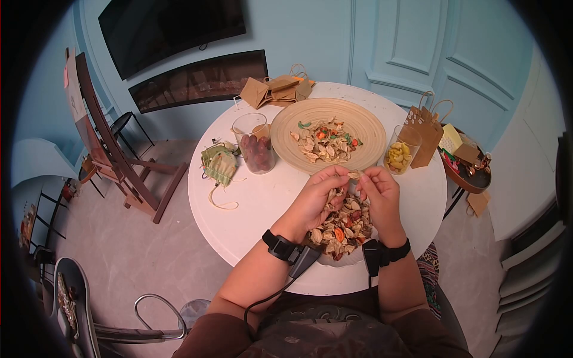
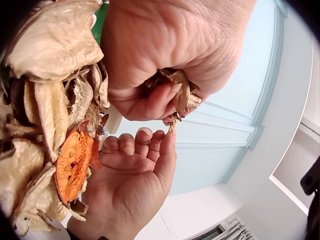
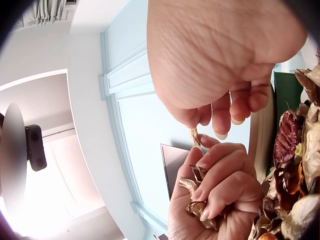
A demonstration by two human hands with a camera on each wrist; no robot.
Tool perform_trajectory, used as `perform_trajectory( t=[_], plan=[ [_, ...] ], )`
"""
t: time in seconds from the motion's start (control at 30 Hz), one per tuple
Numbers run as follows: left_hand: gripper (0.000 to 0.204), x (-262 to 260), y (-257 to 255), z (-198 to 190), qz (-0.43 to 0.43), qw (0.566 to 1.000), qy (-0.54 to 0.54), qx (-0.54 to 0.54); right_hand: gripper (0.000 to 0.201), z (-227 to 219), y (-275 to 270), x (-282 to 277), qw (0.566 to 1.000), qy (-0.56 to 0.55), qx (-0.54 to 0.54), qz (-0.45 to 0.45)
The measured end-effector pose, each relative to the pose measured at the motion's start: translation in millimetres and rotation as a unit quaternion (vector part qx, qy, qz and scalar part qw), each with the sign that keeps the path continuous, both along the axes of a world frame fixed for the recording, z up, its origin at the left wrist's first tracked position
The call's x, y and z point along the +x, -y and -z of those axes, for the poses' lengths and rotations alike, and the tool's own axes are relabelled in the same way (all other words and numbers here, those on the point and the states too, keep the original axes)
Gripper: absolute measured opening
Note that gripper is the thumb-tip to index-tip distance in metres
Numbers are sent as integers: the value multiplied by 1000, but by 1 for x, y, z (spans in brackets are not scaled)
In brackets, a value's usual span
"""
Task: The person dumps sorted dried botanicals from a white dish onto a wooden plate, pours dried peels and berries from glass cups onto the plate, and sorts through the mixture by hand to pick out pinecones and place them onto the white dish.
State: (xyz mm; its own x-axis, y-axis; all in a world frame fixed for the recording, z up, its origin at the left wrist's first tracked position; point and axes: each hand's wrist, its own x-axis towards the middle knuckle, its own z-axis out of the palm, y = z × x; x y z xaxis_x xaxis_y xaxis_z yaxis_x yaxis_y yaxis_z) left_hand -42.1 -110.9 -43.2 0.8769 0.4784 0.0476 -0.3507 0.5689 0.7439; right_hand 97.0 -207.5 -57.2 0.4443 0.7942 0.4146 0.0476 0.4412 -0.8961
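My left hand (image 1: 313,200) curls its fingers round several dried petals (image 3: 202,207), and its thumb and forefinger hold one end of a small pale piece (image 1: 354,175). The thumb and forefinger of my right hand (image 1: 384,203) pinch the same piece from the other side; its other fingers are loosely bent. Below both hands lies a heap of dried petals (image 1: 352,224) with an orange dried slice (image 2: 74,165) in it. Beyond the hands a round wooden plate (image 1: 370,140) bears more dried petals and some green and orange bits.
On the white table (image 1: 215,230) stand a glass of dark red fruit (image 1: 258,154) and a green pouch (image 1: 221,164) at the left, a glass of yellow pieces (image 1: 399,156) and a brown paper bag (image 1: 425,140) at the right. Folded paper bags (image 1: 280,90) lie at the back.
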Motion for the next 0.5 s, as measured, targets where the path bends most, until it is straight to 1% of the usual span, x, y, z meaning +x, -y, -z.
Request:
perform_trajectory(
  t=[0.33, 0.5],
  plan=[
    [7, 1, 0, 0, 1, 1000, 9, 0, 9, -3, 2, -3, 999, 22, -25, -22],
    [9, 0, 1, -2, 2, 1000, 5, 9, 9, -3, 2, -3, 999, 17, -15, -25]
  ],
)
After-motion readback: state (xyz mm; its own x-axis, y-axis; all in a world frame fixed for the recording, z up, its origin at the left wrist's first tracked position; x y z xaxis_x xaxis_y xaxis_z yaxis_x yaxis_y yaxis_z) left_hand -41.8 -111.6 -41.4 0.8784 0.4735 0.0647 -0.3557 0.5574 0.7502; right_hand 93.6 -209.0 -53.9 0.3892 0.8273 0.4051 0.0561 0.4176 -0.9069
